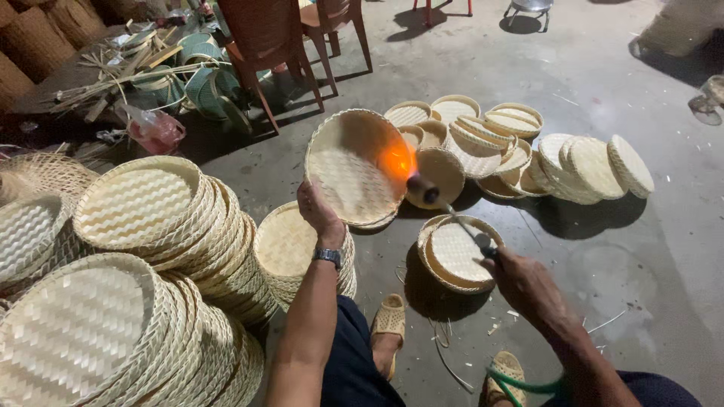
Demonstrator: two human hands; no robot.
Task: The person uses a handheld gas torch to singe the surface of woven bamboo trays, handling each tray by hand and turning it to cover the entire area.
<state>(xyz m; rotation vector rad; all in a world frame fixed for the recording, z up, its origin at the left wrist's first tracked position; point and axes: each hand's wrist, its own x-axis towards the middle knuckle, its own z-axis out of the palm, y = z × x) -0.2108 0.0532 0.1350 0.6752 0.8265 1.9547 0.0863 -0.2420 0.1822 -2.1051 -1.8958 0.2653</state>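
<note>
Gripping: left hand [317, 215] on tilted woven tray [354, 167], right hand [520, 279] apparently closed around flaming torch [445, 203].

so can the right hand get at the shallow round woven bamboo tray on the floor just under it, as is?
Probably not: the right hand is full, gripping the gas torch. The woven tray itself lies uncovered directly below it, with nothing in between.

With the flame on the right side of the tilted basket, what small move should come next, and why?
Probably sweep the torch in the right hand leftward across the basket that the left hand holds tilted. The orange glow sits only near the right rim; the rest of the weave looks unlit.
</note>
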